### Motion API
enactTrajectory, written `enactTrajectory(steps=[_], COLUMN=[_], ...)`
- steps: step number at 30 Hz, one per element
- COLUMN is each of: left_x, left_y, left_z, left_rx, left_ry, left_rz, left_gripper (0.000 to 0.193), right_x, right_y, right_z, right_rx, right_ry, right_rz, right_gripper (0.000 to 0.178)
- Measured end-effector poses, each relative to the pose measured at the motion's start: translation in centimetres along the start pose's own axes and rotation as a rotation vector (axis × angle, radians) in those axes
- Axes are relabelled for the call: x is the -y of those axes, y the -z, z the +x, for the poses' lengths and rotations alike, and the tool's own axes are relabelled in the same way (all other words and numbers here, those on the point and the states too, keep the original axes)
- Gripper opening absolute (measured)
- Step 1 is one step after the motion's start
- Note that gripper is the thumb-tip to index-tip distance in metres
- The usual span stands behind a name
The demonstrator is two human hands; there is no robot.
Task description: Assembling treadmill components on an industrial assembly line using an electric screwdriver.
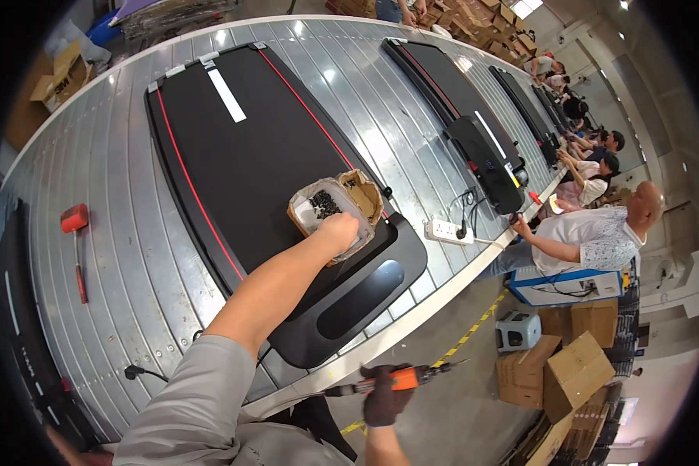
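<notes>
My bare left hand (339, 231) dips into an open-topped box (297, 203) lined with plastic. Its fingers look curled together, but their tips are hidden against the box's inside. Small black screws (324, 204) lie heaped beside the hand, and a second compartment (363, 191) adjoins on the right. The box rests on the black deck of a flat treadmill (248, 147) with red side lines, near its rounded black end cover (361, 299). In a dark glove, my right hand (386, 396) grips an orange and black power screwdriver (405, 379) beyond the table's near edge, its bit pointing right.
A red mallet (74, 220) lies on the slatted metal table (124, 256) at left. A white power strip (449, 231) sits by the right edge. More treadmills (450, 101) line the table; a co-worker in a patterned shirt (590, 241) stands there. Cardboard boxes (575, 373) occupy the floor.
</notes>
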State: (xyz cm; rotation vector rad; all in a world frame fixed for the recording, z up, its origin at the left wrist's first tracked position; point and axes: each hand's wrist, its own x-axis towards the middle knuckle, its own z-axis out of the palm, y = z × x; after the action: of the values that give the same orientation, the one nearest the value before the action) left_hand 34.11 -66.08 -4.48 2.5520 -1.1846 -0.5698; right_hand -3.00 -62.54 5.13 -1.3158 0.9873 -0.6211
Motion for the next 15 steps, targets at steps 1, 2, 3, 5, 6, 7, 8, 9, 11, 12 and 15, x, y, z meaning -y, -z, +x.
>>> enactTrajectory(steps=[1,2,3,5,6,7,8,9,11,12,15], left_x=[0.3,1.0,1.9,4.1,5.3,7.0,7.9,9.0,10.7,11.2,14.3], left_y=[-0.2,-0.3,-1.0,-2.7,-3.4,-3.6,-3.5,-3.3,-2.6,-2.1,-1.6], left_z=[-0.1,-0.2,0.3,0.3,0.6,0.9,1.0,0.8,0.3,-0.2,-1.6], left_rx=[-0.008,-0.024,-0.025,-0.127,-0.214,-0.229,-0.231,-0.292,-0.352,-0.347,-0.366], left_ry=[0.015,0.039,0.062,0.121,0.153,0.162,0.156,0.122,0.08,0.123,0.169], left_rz=[0.017,0.039,0.045,-0.005,-0.075,-0.095,-0.073,-0.122,-0.147,-0.239,-0.278], left_gripper=[0.02,0.02,0.019,0.019,0.019,0.019,0.019,0.02,0.022,0.022,0.02], right_x=[-0.3,-0.6,-0.2,0.5,0.7,0.8,0.7,0.5,-1.1,-2.1,-6.0], right_y=[0.8,1.4,1.6,1.5,1.3,0.8,0.6,0.1,-1.0,-1.5,-3.3], right_z=[0.8,2.0,3.5,6.3,7.4,8.4,9.1,9.7,9.9,10.1,9.6], right_rx=[-0.027,-0.043,-0.026,0.02,0.032,0.092,0.131,0.198,0.301,0.406,0.484], right_ry=[0.036,0.075,0.079,0.18,0.186,0.254,0.316,0.286,0.183,0.085,0.009], right_rz=[-0.029,-0.053,-0.035,-0.54,-0.519,-0.743,-0.969,-1.08,-1.033,-1.005,-0.938], right_gripper=[0.03,0.033,0.033,0.045,0.045,0.047,0.049,0.052,0.053,0.055,0.058])
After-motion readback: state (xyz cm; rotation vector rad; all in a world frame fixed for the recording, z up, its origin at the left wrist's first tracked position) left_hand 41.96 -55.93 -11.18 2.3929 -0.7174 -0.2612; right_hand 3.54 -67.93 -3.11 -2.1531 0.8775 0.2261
